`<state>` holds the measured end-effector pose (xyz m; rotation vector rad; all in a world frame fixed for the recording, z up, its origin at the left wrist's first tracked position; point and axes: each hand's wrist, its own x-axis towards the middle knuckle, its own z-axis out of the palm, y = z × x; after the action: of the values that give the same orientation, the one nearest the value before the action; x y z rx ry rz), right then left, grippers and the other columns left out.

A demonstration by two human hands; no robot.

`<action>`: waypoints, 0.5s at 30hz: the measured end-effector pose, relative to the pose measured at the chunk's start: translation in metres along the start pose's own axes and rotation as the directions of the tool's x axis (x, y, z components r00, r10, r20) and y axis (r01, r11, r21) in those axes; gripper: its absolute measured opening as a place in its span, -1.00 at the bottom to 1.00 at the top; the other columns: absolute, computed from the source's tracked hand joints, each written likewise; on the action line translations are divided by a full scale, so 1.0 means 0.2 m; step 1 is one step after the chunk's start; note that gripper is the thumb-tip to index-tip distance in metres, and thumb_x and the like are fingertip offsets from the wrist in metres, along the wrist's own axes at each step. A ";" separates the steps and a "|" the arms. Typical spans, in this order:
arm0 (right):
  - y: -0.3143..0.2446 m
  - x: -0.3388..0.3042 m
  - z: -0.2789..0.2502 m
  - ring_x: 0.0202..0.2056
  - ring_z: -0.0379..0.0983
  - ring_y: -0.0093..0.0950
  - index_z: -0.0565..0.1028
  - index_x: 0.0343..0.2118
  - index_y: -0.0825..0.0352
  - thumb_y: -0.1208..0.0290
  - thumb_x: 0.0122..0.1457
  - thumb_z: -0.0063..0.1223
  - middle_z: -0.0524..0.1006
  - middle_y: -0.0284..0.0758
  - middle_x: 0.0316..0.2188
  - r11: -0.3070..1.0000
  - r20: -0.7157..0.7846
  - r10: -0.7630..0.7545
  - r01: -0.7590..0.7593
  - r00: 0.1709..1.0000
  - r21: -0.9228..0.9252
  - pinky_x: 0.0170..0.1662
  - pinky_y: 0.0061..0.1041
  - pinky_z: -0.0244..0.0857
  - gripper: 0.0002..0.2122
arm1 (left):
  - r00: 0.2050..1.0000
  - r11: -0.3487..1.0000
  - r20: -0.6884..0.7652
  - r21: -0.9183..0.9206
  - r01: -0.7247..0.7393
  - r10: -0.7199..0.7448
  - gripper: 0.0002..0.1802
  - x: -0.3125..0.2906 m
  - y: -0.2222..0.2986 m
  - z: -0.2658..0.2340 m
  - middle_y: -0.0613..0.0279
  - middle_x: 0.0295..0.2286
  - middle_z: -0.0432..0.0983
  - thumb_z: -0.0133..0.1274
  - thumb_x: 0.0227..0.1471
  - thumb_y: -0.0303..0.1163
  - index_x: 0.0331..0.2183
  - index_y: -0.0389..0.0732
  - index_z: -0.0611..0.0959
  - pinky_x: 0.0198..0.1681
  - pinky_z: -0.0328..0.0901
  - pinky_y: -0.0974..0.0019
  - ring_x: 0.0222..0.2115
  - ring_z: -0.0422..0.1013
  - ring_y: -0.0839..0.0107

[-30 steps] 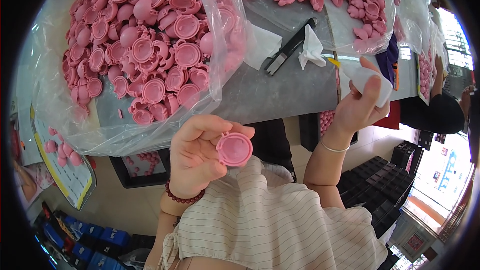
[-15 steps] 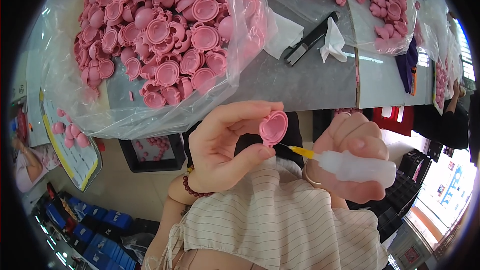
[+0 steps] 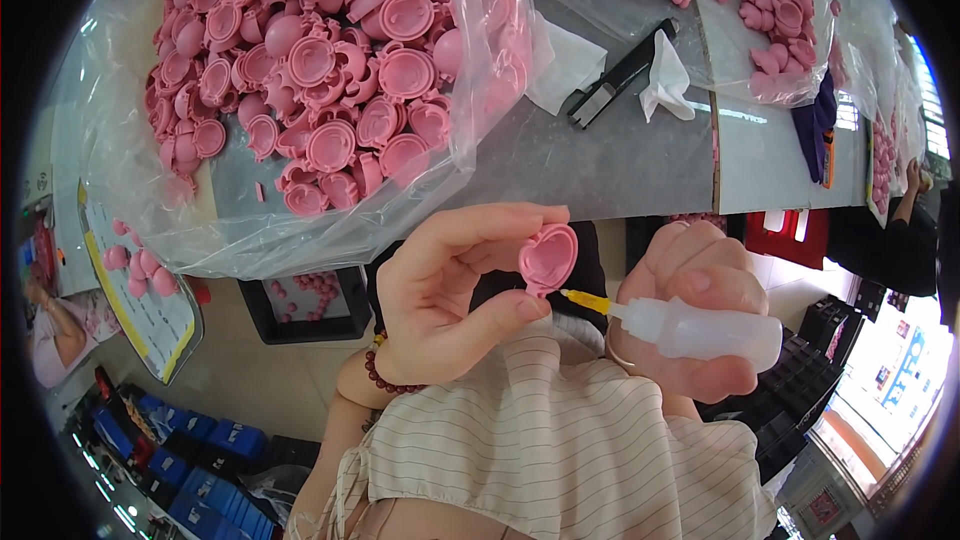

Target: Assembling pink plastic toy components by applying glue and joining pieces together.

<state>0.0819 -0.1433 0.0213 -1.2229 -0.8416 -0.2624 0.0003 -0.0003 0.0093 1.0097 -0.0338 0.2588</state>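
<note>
Probably light and stiff, pink shell half (image 3: 549, 258) suits the rim pinch left hand (image 3: 425, 305) gives it; at four o'clock, right hand (image 3: 690, 275) curls round yellow-tipped squeeze bottle (image 3: 722, 334).

One pink piece (image 3: 547, 257) is in the left hand (image 3: 430, 290) and one white bottle (image 3: 712, 332) in the right hand (image 3: 695, 280). One bead bracelet (image 3: 378, 372) circles the left wrist, one bangle (image 3: 622, 364) the right. Beyond the hands lie one black tool (image 3: 625, 75) and two white sheets, a flat one (image 3: 566, 68) and a crumpled one (image 3: 666, 85). Two heaps of more pink parts, one beyond the left hand (image 3: 310, 70), one beyond the right (image 3: 770, 15), overlap too much to count. Left of and below the left hand is one black tray (image 3: 310, 332); right of the right hand, one red container (image 3: 787, 246).
</note>
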 end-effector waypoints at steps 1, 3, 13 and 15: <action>0.00 0.00 0.00 -0.72 0.04 -0.64 0.42 -0.39 0.44 -0.19 -0.02 -0.25 0.20 -0.42 -0.70 1.000 -0.026 0.008 -0.008 1.000 0.002 -0.69 -0.65 -0.21 -0.38 | 1.000 1.000 0.001 -0.001 0.000 0.000 -0.54 0.00 0.00 0.00 -0.15 -0.15 0.28 0.03 -0.24 -0.74 -0.19 -0.44 0.33 -0.10 0.22 0.35 -0.17 0.32 0.34; -0.01 0.01 0.00 -0.72 0.04 -0.64 0.42 -0.38 0.44 -0.20 -0.02 -0.25 0.20 -0.43 -0.71 1.000 -0.051 0.015 -0.015 0.999 0.004 -0.69 -0.64 -0.21 -0.38 | 1.000 0.999 0.013 -0.028 -0.014 0.015 -0.53 0.00 0.00 0.00 -0.15 -0.15 0.28 0.03 -0.24 -0.72 -0.18 -0.44 0.32 -0.10 0.22 0.34 -0.17 0.32 0.33; 0.00 0.04 0.01 -0.73 0.05 -0.64 0.44 -0.34 0.43 -0.22 -0.01 -0.30 0.20 -0.45 -0.72 0.999 -0.090 0.008 -0.012 0.996 -0.052 -0.70 -0.64 -0.21 -0.35 | 0.999 1.000 0.030 -0.015 -0.019 0.019 -0.53 0.01 0.01 0.00 -0.15 -0.16 0.29 0.04 -0.23 -0.71 -0.17 -0.44 0.33 -0.10 0.23 0.34 -0.17 0.32 0.32; 0.01 0.03 0.01 -0.72 0.05 -0.64 0.44 -0.34 0.43 -0.22 -0.01 -0.31 0.20 -0.45 -0.72 0.997 -0.069 0.009 -0.014 0.998 -0.077 -0.70 -0.64 -0.21 -0.36 | 0.999 0.999 0.032 -0.006 -0.034 0.034 -0.53 0.00 0.00 -0.01 -0.14 -0.16 0.29 0.04 -0.23 -0.71 -0.17 -0.45 0.34 -0.11 0.24 0.35 -0.17 0.32 0.32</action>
<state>0.0868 -0.1384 0.0244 -1.2842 -0.7706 -0.3284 0.0008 0.0011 0.0088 1.0086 -0.0808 0.2731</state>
